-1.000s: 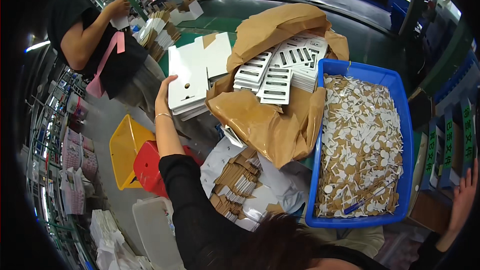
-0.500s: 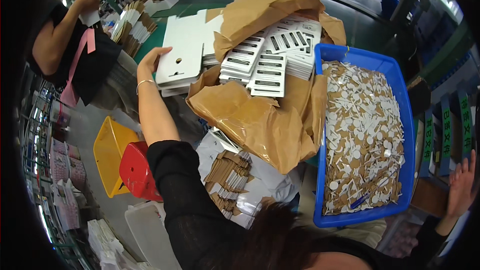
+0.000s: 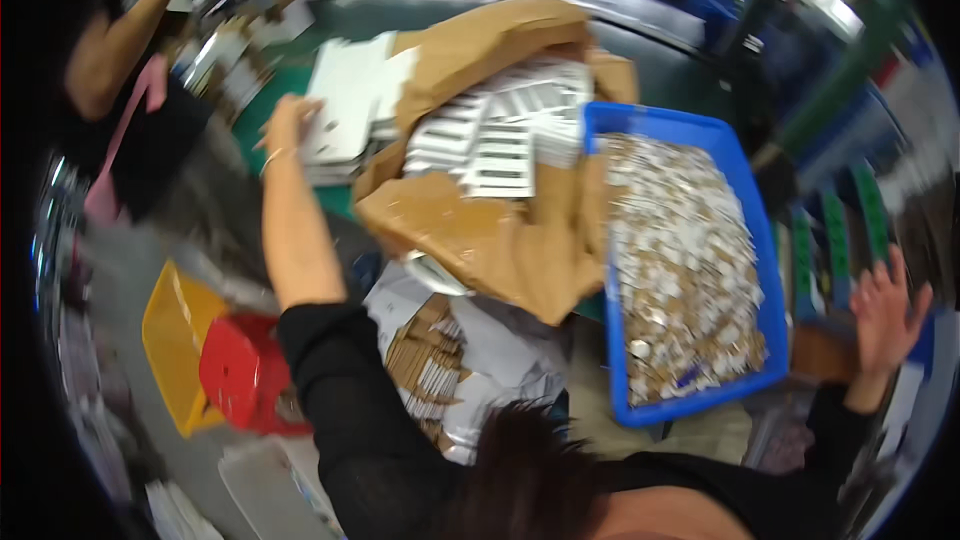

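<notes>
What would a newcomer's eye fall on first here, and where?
First, the blue tub of white and brown scraps, right of centre. Beside it, at centre, a brown wrapper holds dark-striped white cards. Further left, the left hand is at the edge of a white stack.

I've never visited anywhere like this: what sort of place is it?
Probably a factory or workshop handling cut card: there's a stack of flat white pieces, striped cards in brown paper, and a blue tub of white and brown scraps.
</notes>
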Available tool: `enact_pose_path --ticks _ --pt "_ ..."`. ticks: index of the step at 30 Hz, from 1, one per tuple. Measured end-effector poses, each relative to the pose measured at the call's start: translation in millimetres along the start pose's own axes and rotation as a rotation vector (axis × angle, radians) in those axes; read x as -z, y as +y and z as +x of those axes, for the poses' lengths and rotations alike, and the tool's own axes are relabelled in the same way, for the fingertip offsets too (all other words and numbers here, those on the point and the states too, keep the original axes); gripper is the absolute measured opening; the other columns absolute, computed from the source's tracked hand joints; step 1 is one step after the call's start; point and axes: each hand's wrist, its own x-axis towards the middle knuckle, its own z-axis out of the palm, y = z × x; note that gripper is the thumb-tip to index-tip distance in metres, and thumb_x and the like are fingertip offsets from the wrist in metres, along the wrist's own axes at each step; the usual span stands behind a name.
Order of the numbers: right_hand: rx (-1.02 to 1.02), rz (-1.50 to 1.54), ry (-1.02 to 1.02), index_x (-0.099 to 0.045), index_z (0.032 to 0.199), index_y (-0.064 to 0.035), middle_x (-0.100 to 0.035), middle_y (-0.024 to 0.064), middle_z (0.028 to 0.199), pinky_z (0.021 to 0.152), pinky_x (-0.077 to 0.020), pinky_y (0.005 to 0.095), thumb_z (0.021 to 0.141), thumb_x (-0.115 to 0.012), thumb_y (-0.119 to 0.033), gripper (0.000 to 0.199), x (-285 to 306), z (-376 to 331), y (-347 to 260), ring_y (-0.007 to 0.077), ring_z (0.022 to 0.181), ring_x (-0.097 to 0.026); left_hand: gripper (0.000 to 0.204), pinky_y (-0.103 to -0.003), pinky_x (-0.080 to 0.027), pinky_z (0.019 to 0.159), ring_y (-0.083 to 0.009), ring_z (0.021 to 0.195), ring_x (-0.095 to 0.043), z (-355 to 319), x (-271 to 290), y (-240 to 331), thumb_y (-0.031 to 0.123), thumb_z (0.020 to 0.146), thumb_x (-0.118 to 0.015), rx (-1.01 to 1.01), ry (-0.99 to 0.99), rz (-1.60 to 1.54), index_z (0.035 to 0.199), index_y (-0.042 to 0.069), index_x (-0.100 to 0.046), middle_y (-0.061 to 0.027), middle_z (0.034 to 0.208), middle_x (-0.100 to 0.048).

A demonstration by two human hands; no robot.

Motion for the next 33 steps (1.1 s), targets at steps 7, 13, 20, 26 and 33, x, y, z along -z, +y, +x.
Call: enact_pose_path --ticks 7,13,20,26,33 --pt "0.179 0.089 0.075 -0.036 0.126 0.0031 -0.051 0.0168 0.097 0.065 -0.0379 0.0360 0.090 -0.031 -0.051 0.065 -6 -43 -45 0.0259 0.075 -0.048 0.045 -0.062 -0.024 0.095 -0.0324 0.117 -0.041 -89 -30 6 0.025 0.074 -0.058 -0.615 1.155 0.703 0.115 0.009 -0.050 -0.0140 0.126 -0.046" --pt "0.402 -0.134 0.225 -0.042 0.119 0.0047 -0.053 0.0147 0.090 0.064 -0.0385 0.0330 0.092 -0.031 -0.044 0.057 24 -97 -108 0.0235 0.072 -0.049 0.043 -0.057 -0.023 0.096 -0.0310 0.111 -0.044 -242 -22 97 0.027 0.077 -0.053 -0.749 1.516 0.523 0.112 0.003 -0.048 -0.0156 0.120 -0.048" --pt "0.521 -0.695 0.435 -0.052 0.109 0.0037 -0.055 0.0134 0.093 0.069 -0.0403 0.0291 0.092 -0.040 -0.032 0.041 89 -129 -164 0.0211 0.073 -0.052 0.051 -0.040 -0.026 0.101 -0.0262 0.116 -0.043 -429 -4 158 0.014 0.080 -0.059 -1.494 0.912 -0.426 0.125 0.005 -0.037 -0.0110 0.125 -0.047" --pt "0.787 -1.904 0.417 -0.056 0.109 -0.0047 -0.058 0.0098 0.107 0.086 -0.0412 0.0327 0.073 -0.070 -0.031 0.047 104 -46 -179 0.0244 0.097 -0.055 0.040 -0.034 -0.039 0.091 -0.0232 0.104 -0.051 -549 -27 235 0.010 0.081 -0.055 -1.743 -0.057 -0.700 0.118 0.001 -0.045 -0.0127 0.113 -0.052" --pt "0.749 -2.006 0.276 -0.055 0.114 -0.0079 -0.057 0.0109 0.112 0.088 -0.0410 0.0350 0.058 -0.077 -0.041 0.069 114 2 -179 0.0273 0.102 -0.054 0.037 -0.031 -0.032 0.098 -0.0207 0.115 -0.045 -621 -101 354 0.014 0.090 -0.041 -1.511 -0.659 -1.063 0.125 0.001 -0.041 -0.0131 0.123 -0.049"
